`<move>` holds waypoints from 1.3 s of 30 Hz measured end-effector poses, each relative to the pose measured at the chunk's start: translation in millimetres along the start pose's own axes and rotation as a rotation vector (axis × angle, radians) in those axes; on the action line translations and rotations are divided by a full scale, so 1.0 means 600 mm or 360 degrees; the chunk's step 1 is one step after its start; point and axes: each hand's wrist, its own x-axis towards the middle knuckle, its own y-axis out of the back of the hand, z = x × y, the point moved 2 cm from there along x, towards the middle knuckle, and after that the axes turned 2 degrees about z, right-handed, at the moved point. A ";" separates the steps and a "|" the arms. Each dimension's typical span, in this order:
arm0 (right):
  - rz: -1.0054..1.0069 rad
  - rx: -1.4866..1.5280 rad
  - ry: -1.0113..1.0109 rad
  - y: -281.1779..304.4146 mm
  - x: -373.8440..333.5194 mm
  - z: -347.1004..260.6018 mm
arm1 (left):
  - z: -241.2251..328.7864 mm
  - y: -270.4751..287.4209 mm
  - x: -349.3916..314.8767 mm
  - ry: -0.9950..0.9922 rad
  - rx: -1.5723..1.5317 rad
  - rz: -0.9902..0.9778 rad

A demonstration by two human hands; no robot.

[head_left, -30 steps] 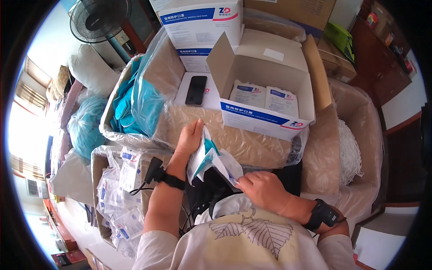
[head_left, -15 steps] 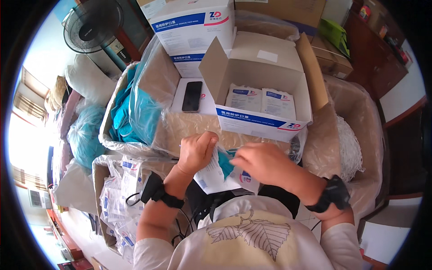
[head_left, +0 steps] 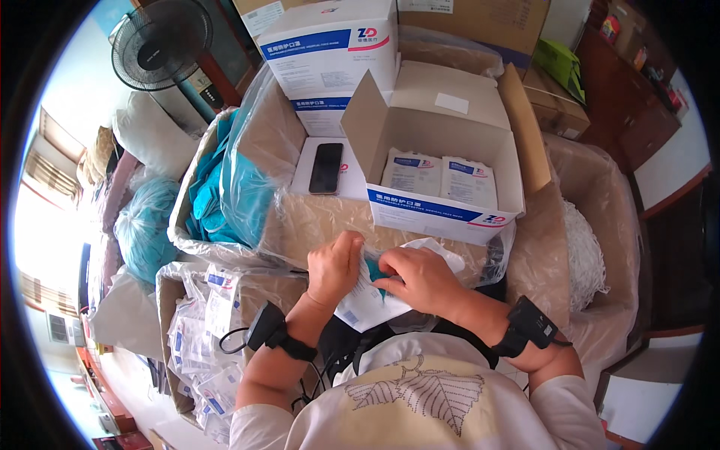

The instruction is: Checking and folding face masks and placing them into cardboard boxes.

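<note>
My left hand is closed on the edge of a white paper packet, held low in front of my body. The packet is spread open, with a folded teal face mask partly showing at its mouth. Over that mouth, my right hand has its fingers closed at the mask, covering much of it. White packet material also spreads beyond the right hand. Just past both hands stands an open white-and-blue carton, with white packets upright inside.
Closed cartons are stacked behind, beside a phone on a white box. Teal masks fill a lined bin at left. Below it, another bin holds several packets. White cords hang in a carton at right.
My right hand has come in over the packet and closed at the teal mask, which is now more covered. The packet's right side has swung up and away. My left hand keeps its grip.
</note>
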 end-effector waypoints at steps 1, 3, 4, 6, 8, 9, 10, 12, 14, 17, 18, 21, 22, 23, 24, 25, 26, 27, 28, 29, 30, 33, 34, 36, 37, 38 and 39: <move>-0.0015 0.0043 -0.0023 -0.007 0.001 0.009 | 0.004 0.001 0.002 -0.0013 0.0003 -0.0006; 0.0005 0.0149 -0.0040 -0.012 0.002 0.015 | 0.013 0.005 0.006 -0.0040 0.0008 -0.0018; 0.0038 0.0219 -0.0030 -0.016 0.003 0.014 | 0.013 0.006 0.007 -0.0041 0.0003 -0.0012; 0.0008 0.0334 -0.0062 -0.018 0.006 0.013 | 0.012 0.009 0.009 -0.0046 -0.0009 0.0002; -0.0122 0.0424 -0.0140 -0.014 0.011 0.008 | 0.013 0.011 0.011 -0.0051 -0.0020 0.0000; -0.0039 0.0343 -0.0087 -0.008 0.012 0.003 | 0.013 0.012 0.011 -0.0055 -0.0026 -0.0002; 0.0042 0.0262 -0.0033 -0.002 0.013 -0.004 | 0.008 0.011 0.009 0.0015 -0.0029 -0.0006; 0.0251 0.0182 0.0059 0.011 0.015 -0.011 | -0.008 0.008 0.006 0.0153 -0.0035 -0.0015; 0.0501 0.0175 0.0137 0.029 0.018 -0.009 | -0.013 0.012 0.009 0.0145 -0.0110 0.0069; 0.0849 0.0663 -0.0220 0.083 0.013 0.030 | -0.027 0.018 0.003 0.0105 -0.0140 0.0062; 0.0993 0.1117 -0.0369 0.115 0.011 0.057 | -0.034 0.021 -0.007 0.0051 -0.0102 0.0015; 0.1063 0.1765 -0.0025 0.203 0.033 0.038 | -0.043 0.042 -0.016 -0.0163 -0.0149 0.0019; 0.0701 0.1721 0.0160 0.220 0.016 0.068 | -0.038 0.049 -0.013 -0.0256 -0.0203 0.0044; 0.0571 0.1627 -0.0042 0.220 0.017 0.068 | -0.032 0.052 -0.006 -0.0375 -0.0247 0.0063; 0.0444 0.1527 -0.0243 0.221 0.017 0.066 | -0.026 0.056 0.002 -0.0495 -0.0294 0.0082; 0.0291 0.1440 -0.0426 0.216 0.022 0.062 | -0.022 0.063 0.004 -0.0602 -0.0310 0.0109; 0.0007 0.0984 -0.0492 0.203 0.016 0.037 | -0.018 0.066 0.007 -0.0633 -0.0311 0.0075; -0.0215 0.0575 -0.0034 0.183 0.030 0.007 | -0.015 0.068 0.009 -0.0665 -0.0312 0.0042; -0.0496 0.0302 0.0112 0.166 0.036 -0.013 | -0.011 0.070 0.011 -0.0701 -0.0321 0.0009; -0.0565 0.0028 0.0240 0.147 0.038 -0.034 | -0.007 0.071 0.013 -0.0715 -0.0324 -0.0016; -0.0636 -0.0375 0.0340 0.126 0.036 -0.045 | -0.003 0.072 0.015 -0.0728 -0.0326 -0.0042; -0.0509 -0.0740 0.0454 0.078 0.039 -0.047 | 0.011 0.070 0.018 -0.0777 -0.0318 -0.0086; -0.0470 -0.0738 0.0483 0.061 0.038 -0.042 | 0.013 0.069 0.017 -0.0786 -0.0306 -0.0093; -0.0418 -0.0756 0.0509 0.039 0.038 -0.038 | 0.010 0.069 0.012 -0.0724 -0.0316 -0.0118; -0.0398 -0.0762 0.0527 0.029 0.039 -0.037 | 0.007 0.070 0.007 -0.0685 -0.0320 -0.0129; -0.0350 -0.0719 0.0551 0.022 0.039 -0.035 | 0.001 0.071 0.003 -0.0557 -0.0309 -0.0109; -0.0302 -0.0676 0.0575 0.017 0.039 -0.032 | -0.008 0.069 -0.002 -0.0428 -0.0298 -0.0089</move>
